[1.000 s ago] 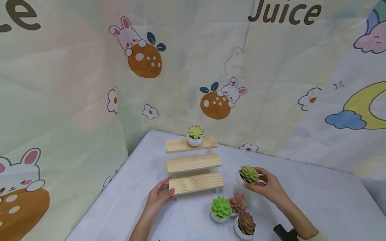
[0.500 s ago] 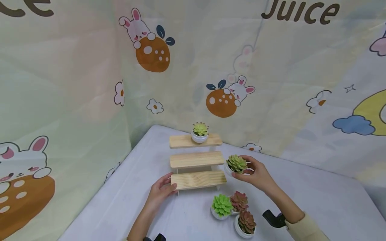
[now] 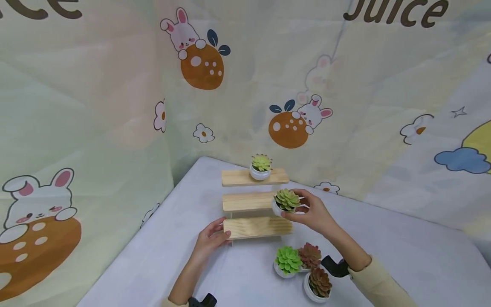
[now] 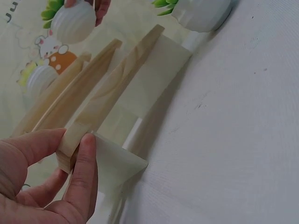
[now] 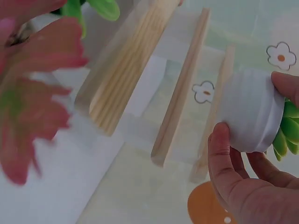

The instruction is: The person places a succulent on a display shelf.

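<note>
A three-tier wooden shelf stand (image 3: 257,227) with pale supports stands on the table. My left hand (image 3: 212,239) pinches the left end of its lowest board, thumb and fingers around the wood (image 4: 100,100) in the left wrist view. My right hand (image 3: 312,213) grips a potted green succulent (image 3: 287,200) by its white pot, over the right end of the middle board (image 3: 245,202). In the right wrist view the ribbed white pot (image 5: 250,112) sits between thumb and fingers. Another potted succulent (image 3: 261,165), yellow-green, stands on the top board (image 3: 235,178).
Right of the stand's front, three potted succulents cluster on the white tablecloth (image 3: 153,264): a bright green one (image 3: 288,260), a pinkish-red one (image 3: 310,256) and a brownish-red one (image 3: 320,282). A printed cloth backdrop (image 3: 238,85) rises behind and to the left.
My right hand has carried the green succulent leftward and farther back, from beside the stand to over the middle board's right end. My left hand keeps its hold. The head view has shifted slightly.
</note>
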{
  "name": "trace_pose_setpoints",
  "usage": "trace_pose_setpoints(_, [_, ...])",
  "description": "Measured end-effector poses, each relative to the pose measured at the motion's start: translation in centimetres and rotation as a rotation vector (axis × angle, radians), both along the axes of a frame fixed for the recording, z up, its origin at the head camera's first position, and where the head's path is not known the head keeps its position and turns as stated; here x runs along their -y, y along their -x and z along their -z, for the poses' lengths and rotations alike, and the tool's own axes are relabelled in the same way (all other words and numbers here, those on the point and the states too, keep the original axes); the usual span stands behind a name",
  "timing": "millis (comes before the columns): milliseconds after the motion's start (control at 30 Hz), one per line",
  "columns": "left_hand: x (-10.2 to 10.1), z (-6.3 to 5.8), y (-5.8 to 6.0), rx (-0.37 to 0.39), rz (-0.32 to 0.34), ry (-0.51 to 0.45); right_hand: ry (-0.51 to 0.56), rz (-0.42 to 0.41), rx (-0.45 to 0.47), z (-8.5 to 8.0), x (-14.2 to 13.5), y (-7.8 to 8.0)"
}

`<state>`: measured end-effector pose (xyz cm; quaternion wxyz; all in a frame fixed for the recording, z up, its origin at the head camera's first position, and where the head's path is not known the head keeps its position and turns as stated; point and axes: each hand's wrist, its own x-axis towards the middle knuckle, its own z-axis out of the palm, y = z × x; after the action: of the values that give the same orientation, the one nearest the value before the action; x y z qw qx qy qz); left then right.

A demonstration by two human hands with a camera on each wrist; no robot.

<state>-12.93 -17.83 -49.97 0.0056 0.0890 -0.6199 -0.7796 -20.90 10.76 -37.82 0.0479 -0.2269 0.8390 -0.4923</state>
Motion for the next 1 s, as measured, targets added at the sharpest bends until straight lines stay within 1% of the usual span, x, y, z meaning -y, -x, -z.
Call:
trace_pose_setpoints(133, [-0.4, 0.2, 0.2, -0.019, 0.024, -0.011, -0.011, -0.019, 0.000, 0.1, 1.0, 0.5])
trace_pose_setpoints(433, [-1.1, -0.1, 0.1, -0.042, 0.051, -0.008, 0.006, -0.054, 0.007, 0.1, 3.1, 1.2])
trace_pose_setpoints(633, [-0.9, -0.1, -0.4, -0.036, 0.058, -0.006, -0.003, -0.056, 0.020, 0.6, 4.8, 1.6])
trace_pose_setpoints(800, [-0.5, 0.1, -0.9, -0.026, 0.047, -0.013, -0.018, -0.064, 0.043, 1.1, 6.5, 2.1])
trace_pose_setpoints(1000, [0.2, -0.1, -1.0, -0.029, 0.042, -0.016, -0.033, -0.072, 0.035, 1.3, 8.9, 2.6])
